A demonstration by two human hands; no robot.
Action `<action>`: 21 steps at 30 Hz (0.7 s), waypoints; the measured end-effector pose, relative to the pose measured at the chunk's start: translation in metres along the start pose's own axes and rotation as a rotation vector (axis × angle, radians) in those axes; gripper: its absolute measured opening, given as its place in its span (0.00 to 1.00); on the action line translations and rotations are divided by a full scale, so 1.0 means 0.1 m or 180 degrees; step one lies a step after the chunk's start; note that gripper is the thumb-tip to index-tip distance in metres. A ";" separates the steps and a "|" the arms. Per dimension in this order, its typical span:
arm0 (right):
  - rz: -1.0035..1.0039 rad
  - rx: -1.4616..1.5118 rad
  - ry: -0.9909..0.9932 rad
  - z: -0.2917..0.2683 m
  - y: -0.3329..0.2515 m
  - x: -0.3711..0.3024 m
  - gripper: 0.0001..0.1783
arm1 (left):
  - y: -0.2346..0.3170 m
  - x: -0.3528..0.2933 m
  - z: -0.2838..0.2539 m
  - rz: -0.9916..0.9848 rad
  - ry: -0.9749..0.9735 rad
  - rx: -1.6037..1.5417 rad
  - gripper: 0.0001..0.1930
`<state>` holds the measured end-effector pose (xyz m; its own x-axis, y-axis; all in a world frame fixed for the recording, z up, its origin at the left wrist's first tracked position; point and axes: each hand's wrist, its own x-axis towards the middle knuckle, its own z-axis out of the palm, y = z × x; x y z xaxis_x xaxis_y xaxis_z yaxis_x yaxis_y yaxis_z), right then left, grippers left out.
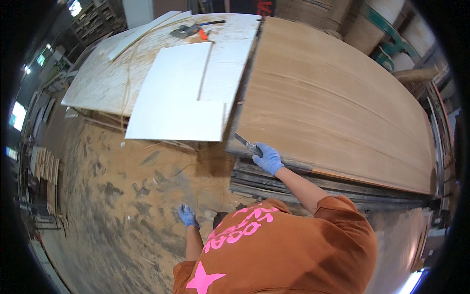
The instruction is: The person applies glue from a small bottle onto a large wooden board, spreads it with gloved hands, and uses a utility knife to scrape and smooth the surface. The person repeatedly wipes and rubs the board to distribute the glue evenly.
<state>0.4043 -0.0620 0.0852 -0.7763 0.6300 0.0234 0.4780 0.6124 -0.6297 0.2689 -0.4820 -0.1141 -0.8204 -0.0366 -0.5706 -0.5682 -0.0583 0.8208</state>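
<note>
Right hand (268,158) outstretched, clenched around scraper (246,143) at plywood sheet (333,103) edge; left hand (187,215) hangs loosely curled, empty.

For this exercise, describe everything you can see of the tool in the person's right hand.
The tool is a small hand scraper or knife: a flat, grey, metal-looking blade that sticks up and to the left out of the right hand, which wears a blue glove. The handle is hidden in the fist. The blade lies at the near left corner of the top brown board of a stack; whether it touches the wood cannot be told.
</note>
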 end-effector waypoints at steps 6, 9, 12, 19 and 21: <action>-0.0208 -0.0108 -0.0540 0.87 -1.32 0.61 0.27 | 0.09 0.09 -1.49 0.0144 0.0345 0.1109 0.22; -0.0121 -0.0521 -0.0506 1.31 -1.73 0.98 0.33 | -0.03 0.13 -2.22 0.0208 0.0520 0.1314 0.22; -0.0400 -0.0870 -0.0539 1.65 -1.99 1.41 0.25 | -0.04 0.00 -2.70 -0.0171 0.0876 0.1293 0.20; -0.0642 -0.1149 -0.0683 2.18 -2.78 2.30 0.30 | 0.12 0.05 -3.04 -0.0643 0.1392 0.0235 0.20; -0.0724 -0.1211 -0.0651 2.38 -2.82 2.61 0.32 | 0.32 0.24 -2.99 -0.0735 0.1404 0.0121 0.20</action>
<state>-0.0308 -0.1841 0.0843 -0.9251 0.3765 -0.0496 0.3736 0.8787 -0.2971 0.2504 -0.7827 -0.1097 -0.5726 -0.4460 -0.6879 -0.7405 -0.0787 0.6674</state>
